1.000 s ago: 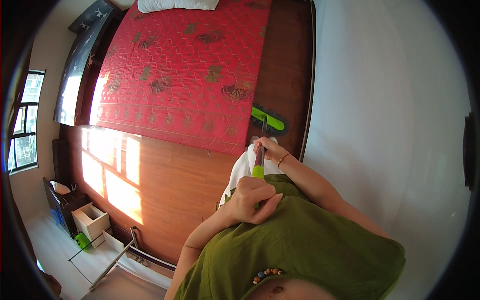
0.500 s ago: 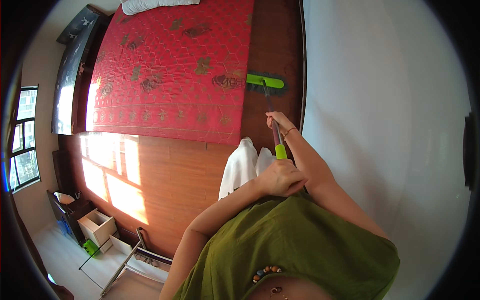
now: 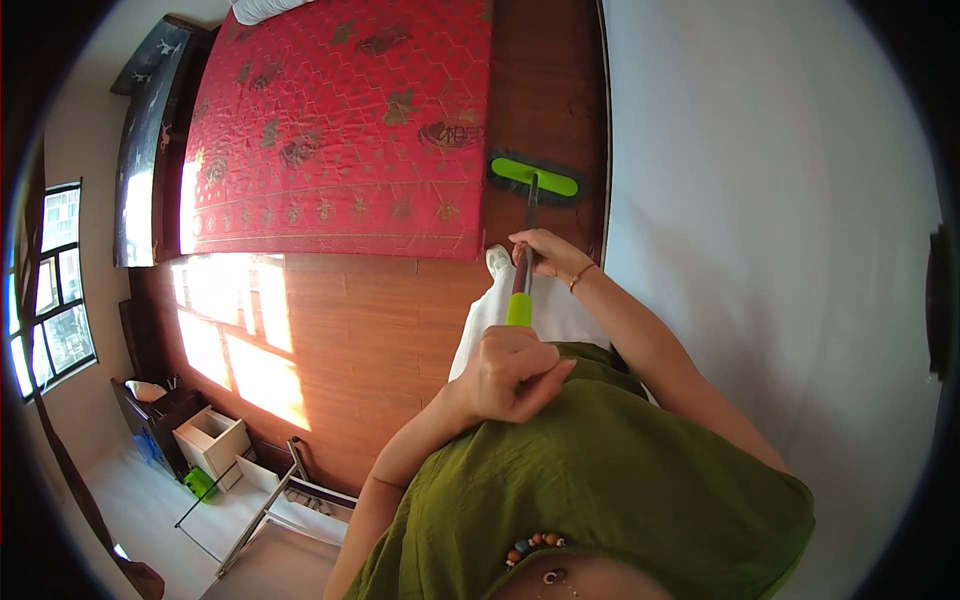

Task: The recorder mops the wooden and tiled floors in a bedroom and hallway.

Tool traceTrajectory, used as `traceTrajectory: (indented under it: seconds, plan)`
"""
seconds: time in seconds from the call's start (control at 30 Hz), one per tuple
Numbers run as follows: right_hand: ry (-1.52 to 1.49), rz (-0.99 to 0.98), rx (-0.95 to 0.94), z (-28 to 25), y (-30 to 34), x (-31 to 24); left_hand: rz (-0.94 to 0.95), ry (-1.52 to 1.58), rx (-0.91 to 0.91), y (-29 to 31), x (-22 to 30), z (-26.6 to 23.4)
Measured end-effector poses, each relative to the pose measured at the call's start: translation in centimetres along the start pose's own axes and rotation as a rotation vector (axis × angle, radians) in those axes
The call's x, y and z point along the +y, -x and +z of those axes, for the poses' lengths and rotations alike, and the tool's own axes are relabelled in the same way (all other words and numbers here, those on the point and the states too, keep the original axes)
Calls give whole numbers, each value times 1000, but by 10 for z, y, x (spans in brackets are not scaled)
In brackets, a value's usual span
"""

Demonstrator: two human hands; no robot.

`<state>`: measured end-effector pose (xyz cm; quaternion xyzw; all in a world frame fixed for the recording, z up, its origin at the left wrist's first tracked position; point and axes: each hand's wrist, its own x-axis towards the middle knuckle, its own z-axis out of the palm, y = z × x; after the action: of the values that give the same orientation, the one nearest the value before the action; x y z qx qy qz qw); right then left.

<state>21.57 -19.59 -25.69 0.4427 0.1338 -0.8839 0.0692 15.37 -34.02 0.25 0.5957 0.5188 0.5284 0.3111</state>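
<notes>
A flat dust mop (image 3: 558, 185) lies on the brown floor between the bed and the white wall. Its head is bright green with a dark grey fringe, and its pole slants up toward me. My left hand (image 3: 508, 372) is closed round the top end of the pole, just above the green grip sleeve. Farther down the pole, my right hand (image 3: 545, 254) wraps it with the fingers curled. A bracelet circles the right wrist.
The bed (image 3: 330, 140) with a red patterned cover borders the mop on the left. The white wall (image 3: 740, 200) runs along the right. My shoe (image 3: 497, 260) is by the bed corner. A small cabinet (image 3: 212, 445) and a metal-framed chair (image 3: 290, 500) stand lower left.
The mop head has come nearer to me and slightly right, clear of the bed's edge. My left hand has shifted left, and the pole is more upright in the picture. My shoe now shows.
</notes>
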Motion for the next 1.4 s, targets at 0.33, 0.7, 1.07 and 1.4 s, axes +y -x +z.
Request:
traceTrajectory:
  seconds: [0.33, 0.7, 1.07, 1.4]
  plan:
    - [-128, 33, -11, 19, 32, 89, 89, 61, -119, 19, 55, -2]
    - [82, -131, 77, -40, -11, 27, 92, -96, 41, 46, -13, 68]
    - [223, -241, 170, -46, -31, 25, 37, -107, 43, 65, -39, 72]
    - [-215, -227, 59, 7, 8, 161, 33, 44, -139, 131, 39, -2]
